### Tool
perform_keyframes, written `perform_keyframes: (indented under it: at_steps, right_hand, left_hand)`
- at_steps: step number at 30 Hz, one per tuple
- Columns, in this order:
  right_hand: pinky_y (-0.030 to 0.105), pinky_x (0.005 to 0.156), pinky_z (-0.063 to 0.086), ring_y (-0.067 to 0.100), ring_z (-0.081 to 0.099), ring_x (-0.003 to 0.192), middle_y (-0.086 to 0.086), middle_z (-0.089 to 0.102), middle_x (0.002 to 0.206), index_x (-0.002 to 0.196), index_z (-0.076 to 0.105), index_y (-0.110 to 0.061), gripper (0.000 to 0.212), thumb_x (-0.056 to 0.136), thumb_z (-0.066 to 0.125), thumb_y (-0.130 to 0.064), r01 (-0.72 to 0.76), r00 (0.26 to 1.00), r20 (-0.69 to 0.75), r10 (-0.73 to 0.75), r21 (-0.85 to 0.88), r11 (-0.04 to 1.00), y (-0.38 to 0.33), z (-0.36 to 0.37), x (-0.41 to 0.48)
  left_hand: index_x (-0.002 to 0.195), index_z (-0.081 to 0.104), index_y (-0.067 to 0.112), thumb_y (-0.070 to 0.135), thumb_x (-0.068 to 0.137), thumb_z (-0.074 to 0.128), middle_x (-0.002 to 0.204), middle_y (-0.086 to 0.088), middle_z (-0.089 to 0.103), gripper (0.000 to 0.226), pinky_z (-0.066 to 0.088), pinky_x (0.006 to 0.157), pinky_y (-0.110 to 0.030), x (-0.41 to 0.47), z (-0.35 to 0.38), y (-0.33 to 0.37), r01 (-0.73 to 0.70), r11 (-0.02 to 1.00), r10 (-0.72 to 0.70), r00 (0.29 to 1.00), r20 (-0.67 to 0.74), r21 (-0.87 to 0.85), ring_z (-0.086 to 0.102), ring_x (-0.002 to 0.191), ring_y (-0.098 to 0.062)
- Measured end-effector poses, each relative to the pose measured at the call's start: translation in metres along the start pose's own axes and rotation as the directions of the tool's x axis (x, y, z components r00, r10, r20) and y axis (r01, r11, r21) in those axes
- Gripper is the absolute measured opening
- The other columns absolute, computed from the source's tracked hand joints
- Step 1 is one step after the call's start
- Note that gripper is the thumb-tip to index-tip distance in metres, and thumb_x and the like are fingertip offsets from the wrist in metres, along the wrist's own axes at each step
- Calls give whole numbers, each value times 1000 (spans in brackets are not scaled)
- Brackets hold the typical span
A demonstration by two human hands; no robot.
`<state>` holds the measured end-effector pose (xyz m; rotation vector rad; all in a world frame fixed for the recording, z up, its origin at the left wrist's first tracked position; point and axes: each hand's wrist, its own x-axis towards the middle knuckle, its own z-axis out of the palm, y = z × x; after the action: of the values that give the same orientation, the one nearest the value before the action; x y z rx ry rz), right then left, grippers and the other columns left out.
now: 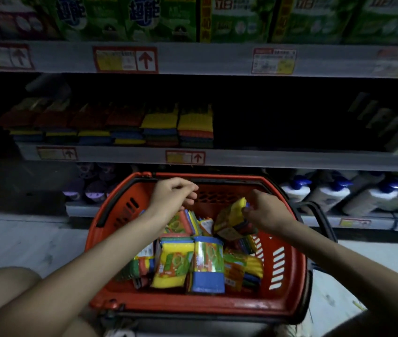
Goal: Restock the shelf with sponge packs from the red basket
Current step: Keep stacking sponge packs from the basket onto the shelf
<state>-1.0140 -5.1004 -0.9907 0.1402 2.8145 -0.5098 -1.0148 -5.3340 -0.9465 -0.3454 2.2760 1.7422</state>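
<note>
Crouched on the shop floor (17, 242), I reach both arms into the red basket (288, 271) set in front of the shelf (125, 154). My right hand (267, 212) has a grip on one sponge pack (232, 220), fingers closed on its upper edge, the pack lifted clear above the heap and tilted, yellow side up. My left hand (172, 194) hangs over the far left part of the basket, fingers curled loosely with nothing between them; its fingertips are just above the packs below, and I cannot tell whether they touch.

The basket is piled with more sponge packs (193, 263), lying at all angles, in yellow, blue, green and orange wrapping. Its dark handle (324, 222) has dropped to the right side.

On the middle shelf, a row of stacked sponges (159, 127) runs from the left to about the centre, the two nearest stacks showing yellow on top. To the right of that row the shelf is in deep shadow. Red-framed price tags (185, 157) with arrows sit along the shelf edge.

Above, green detergent boxes (239, 18) fill the top shelf. Below and to the right of the basket stand white bottles (327, 193) with blue caps; to the left, purple round containers (95, 188) are in dim light. My knees frame the bottom corners of the view.
</note>
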Motion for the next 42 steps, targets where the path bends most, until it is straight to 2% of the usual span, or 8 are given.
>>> perform_keyframes:
  at_steps: [4, 8, 12, 17, 25, 33, 37, 42]
  right_hand:
    - [40, 85, 47, 45, 61, 113, 24, 58, 127, 132, 41, -9, 55, 92, 63, -41, -81, 990, 113, 80, 3, 997, 4, 25, -2]
    - [45, 106, 42, 52, 45, 133, 28, 27, 150, 160, 12, -16, 105, 85, 73, -56, -126, 962, 251, 111, 42, 991, 1, 34, -6]
    - [47, 98, 51, 50, 56, 116, 25, 32, 142, 147, 30, -17, 77, 90, 71, -48, -159, 983, 121, 137, 195, 968, 0, 48, 0]
    - [51, 89, 57, 45, 60, 107, 19, 34, 130, 130, 39, -19, 54, 90, 73, -30, -82, 994, -49, 98, 261, 962, -5, 57, 3]
    - [56, 103, 49, 42, 45, 128, 16, 30, 146, 153, 32, -30, 88, 80, 79, -41, -118, 984, 146, 102, 110, 987, -19, 63, 10]
    - [36, 86, 58, 27, 66, 104, 9, 66, 128, 134, 56, -20, 67, 82, 76, -58, -172, 982, 114, 148, 235, 957, -8, 51, 2]
    - [39, 93, 50, 38, 58, 124, 18, 55, 138, 145, 34, -20, 104, 66, 86, -63, -218, 958, 225, 176, 175, 960, -10, 35, -7]
    - [39, 106, 44, 42, 46, 135, 28, 46, 145, 148, 34, -20, 90, 80, 74, -63, -202, 943, 290, 166, 100, 974, -4, 26, -32]
  left_hand:
    - [104, 75, 5, 13, 101, 58, 95, -14, 74, 19, 49, 64, -21, 4, 3, -16, -31, 991, 23, 998, 57, 132, 66, 76, -16]
    - [98, 75, 11, 20, 98, 63, 82, 0, 71, 15, 43, 50, -11, 5, 5, -31, -108, 926, 47, 984, 174, 361, 64, 70, -11]
    - [100, 74, 23, 37, 91, 71, 99, 0, 74, 17, 56, 79, -36, 8, 3, -48, -170, 774, -46, 946, 322, 609, 70, 91, -21]
    - [123, 67, 24, 40, 88, 75, 129, 1, 62, 40, 52, 90, -34, 5, -7, -63, -277, 582, -142, 891, 431, 765, 60, 113, -18]
    - [144, 49, 34, 60, 78, 77, 144, 1, 54, 77, 43, 101, -44, 4, -16, -72, -373, 218, -182, 892, 413, 902, 48, 133, -27]
    - [131, 59, 29, 47, 66, 91, 135, 1, 60, 74, 50, 96, -34, 13, -26, -61, -313, 470, -153, 892, 425, 825, 56, 120, -20]
    - [129, 63, 26, 38, 71, 90, 138, 3, 56, 65, 46, 97, -29, 17, -32, -40, -309, 570, -121, 885, 450, 761, 54, 123, -19]
    - [129, 63, 30, 37, 74, 88, 135, 4, 56, 61, 55, 93, -38, 16, -44, -11, -245, 714, -82, 901, 427, 655, 59, 114, -17]
